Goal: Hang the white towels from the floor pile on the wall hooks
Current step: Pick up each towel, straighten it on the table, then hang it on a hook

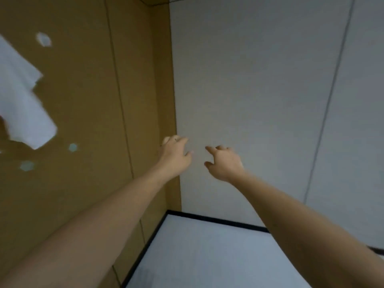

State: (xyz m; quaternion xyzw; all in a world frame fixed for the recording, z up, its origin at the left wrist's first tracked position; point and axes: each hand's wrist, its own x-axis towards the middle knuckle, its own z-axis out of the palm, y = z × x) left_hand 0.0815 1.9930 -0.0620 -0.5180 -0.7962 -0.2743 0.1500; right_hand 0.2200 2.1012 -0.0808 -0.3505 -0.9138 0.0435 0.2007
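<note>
A white towel (22, 100) hangs on the tan wall at the far left, its top cut off by the frame edge. Small pale round hooks dot that wall: one (43, 39) above the towel, one (73, 147) below it and one (27, 165) lower left. Both arms reach forward toward the room corner. My left hand (175, 154) is in front of the corner seam, fingers loosely curled, holding nothing. My right hand (225, 163) hovers beside it before the grey wall, fingers relaxed and empty. The floor pile is out of view.
The tan wall (93, 121) meets a grey panelled wall (259, 90) at the corner. A pale floor (207, 256) with a black baseboard strip (218, 220) lies below.
</note>
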